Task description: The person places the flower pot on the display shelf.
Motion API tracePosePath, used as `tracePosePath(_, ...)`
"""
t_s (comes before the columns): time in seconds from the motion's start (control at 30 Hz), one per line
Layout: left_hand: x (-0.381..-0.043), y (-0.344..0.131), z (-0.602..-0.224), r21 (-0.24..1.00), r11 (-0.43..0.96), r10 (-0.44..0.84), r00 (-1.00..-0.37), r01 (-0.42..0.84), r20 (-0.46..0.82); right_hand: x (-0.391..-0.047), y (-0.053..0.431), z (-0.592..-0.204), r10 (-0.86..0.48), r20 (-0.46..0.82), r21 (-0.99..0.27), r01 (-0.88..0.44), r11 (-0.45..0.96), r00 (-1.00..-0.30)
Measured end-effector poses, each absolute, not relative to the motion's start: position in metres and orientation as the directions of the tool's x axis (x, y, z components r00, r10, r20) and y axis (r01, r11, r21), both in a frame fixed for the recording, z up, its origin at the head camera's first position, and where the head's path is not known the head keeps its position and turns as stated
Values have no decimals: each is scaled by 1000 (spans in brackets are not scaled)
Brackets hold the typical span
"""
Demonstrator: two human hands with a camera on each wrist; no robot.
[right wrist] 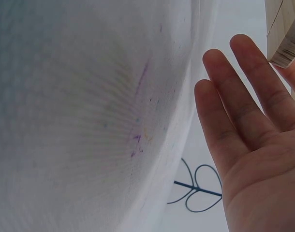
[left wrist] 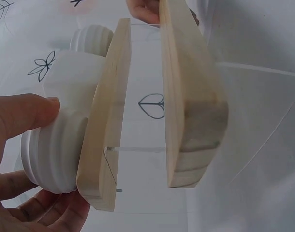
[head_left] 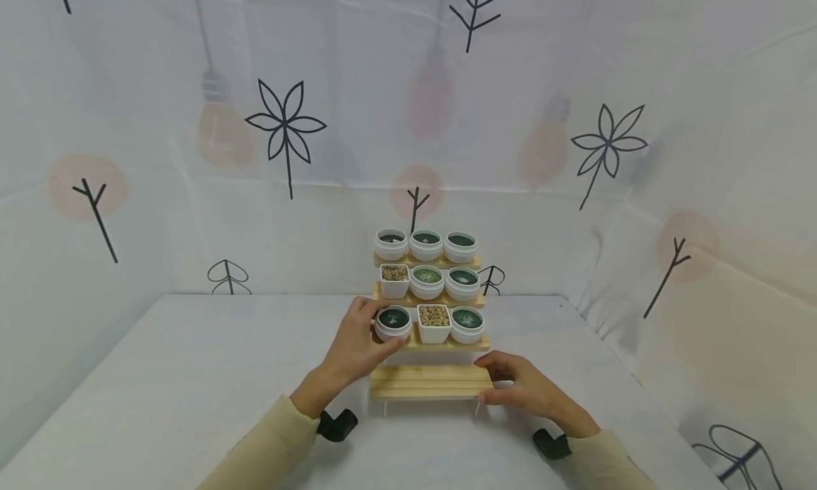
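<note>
A tiered stand with pale wooden steps and clear supports holds small white planters in the head view. At the left end of the second step from the bottom, my left hand grips a round white pot with dark green contents. The left wrist view shows thumb and fingers round this pot, close against the board. My right hand holds the right end of the lowest step between thumb and index finger. In the right wrist view its other fingers extend straight beside the board end.
Beside the held pot stand a square white pot with a grainy tan top and a round green-topped pot. Several more pots fill the two upper steps. A white cloth covers the table, with a patterned white curtain behind.
</note>
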State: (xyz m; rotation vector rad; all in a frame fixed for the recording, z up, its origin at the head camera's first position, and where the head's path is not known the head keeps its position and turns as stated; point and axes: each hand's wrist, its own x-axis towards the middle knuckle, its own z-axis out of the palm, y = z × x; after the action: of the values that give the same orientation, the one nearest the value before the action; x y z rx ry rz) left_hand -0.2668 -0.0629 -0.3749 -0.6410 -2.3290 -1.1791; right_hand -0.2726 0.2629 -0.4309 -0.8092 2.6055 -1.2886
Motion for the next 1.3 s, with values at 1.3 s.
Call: tracePosePath(1.3,-240,-128,-384,507,721,187,-837,473,514,-263,272,-413,-498,182,-636,-488,598,-848)
